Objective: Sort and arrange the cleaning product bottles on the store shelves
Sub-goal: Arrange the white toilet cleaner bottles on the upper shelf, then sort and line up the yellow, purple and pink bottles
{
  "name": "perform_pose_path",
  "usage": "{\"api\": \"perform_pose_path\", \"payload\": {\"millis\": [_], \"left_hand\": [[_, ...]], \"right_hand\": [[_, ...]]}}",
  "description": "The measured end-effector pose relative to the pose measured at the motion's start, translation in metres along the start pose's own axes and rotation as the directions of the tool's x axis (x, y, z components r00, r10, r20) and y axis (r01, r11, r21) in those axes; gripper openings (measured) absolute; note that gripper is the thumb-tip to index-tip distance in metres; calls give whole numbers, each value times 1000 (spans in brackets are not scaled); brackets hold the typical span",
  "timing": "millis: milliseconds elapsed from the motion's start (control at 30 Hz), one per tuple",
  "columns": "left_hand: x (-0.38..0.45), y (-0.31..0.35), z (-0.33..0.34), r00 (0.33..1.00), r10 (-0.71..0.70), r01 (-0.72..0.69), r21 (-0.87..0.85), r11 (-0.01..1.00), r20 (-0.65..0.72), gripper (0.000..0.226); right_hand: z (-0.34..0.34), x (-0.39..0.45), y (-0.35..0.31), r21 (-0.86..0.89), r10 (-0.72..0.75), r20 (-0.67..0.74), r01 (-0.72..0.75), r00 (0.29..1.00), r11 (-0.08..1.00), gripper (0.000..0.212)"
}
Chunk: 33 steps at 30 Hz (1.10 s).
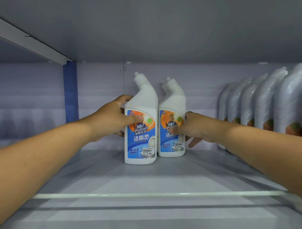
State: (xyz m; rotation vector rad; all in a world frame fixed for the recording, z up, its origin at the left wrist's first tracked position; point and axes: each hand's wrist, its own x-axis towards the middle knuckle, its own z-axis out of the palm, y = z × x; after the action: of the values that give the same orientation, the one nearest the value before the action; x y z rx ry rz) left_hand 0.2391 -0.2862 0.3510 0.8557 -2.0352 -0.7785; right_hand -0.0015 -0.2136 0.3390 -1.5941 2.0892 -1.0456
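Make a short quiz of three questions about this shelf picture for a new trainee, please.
1. True or false: the left hand holds the left bottle lying flat on the shelf.
2. What does the right hand grip?
A. the right bottle
B. the shelf edge
C. nothing
3. Fill in: the row of wrapped bottles stands on the ____ side.

Key: 1 false, it stands upright; 2 A; 3 right.
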Motion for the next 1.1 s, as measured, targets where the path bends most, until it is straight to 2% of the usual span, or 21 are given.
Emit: {"api": "perform_pose_path", "payload": {"millis": [133, 233, 433, 533, 567, 633, 700, 767, 933, 1033, 1100], "left_hand": [[-2, -1, 6, 999, -27, 26, -13, 1000, -43, 55], [-3, 1, 11, 997, -27, 26, -24, 999, -68, 56], [-6, -1, 14, 998, -32, 29, -63, 998, -58, 58], [-3, -1, 12, 999, -37, 35, -57, 998, -31, 58], [-2, -1, 10, 999, -46, 46, -48, 998, -17, 63], [-5, 2, 5, 995, -96, 96, -22, 995, 24, 88], [-17, 9, 0, 985, -173, 173, 1, 985, 27, 113], [-33, 19, -1, 975, -222, 222, -12, 975, -17, 121], [-98, 55, 18, 966, -222, 217, -50, 975, -132, 113], [-150, 83, 44, 958, -165, 163, -31, 986, -236, 101], [-183, 100, 69, 945, -92, 90, -22, 996, -314, 90]], "right_hand": [[2, 4, -2, -11, 18, 2, -18, 1000, 1000, 24], [2, 4, -5, -20, 45, 15, -45, 999, 999, 33], [7, -4, -5, -54, 125, 42, -122, 991, 991, 42], [8, -10, -9, -34, 161, 8, -161, 987, 986, 47], [8, -15, -11, -30, 163, -7, -164, 987, 986, 47], [8, -30, -15, -28, 157, -41, -158, 987, 987, 49], [5, -46, -14, -2, 139, -94, -140, 986, 990, 67], [0, -62, -12, 25, 104, -127, -101, 986, 995, 85], [-33, -123, -5, 116, -5, -130, 20, 992, 993, 98], [-53, -170, 13, 172, -95, -138, 119, 986, 978, 112], [-61, -201, 33, 237, -163, -136, 192, 977, 952, 104]]}}
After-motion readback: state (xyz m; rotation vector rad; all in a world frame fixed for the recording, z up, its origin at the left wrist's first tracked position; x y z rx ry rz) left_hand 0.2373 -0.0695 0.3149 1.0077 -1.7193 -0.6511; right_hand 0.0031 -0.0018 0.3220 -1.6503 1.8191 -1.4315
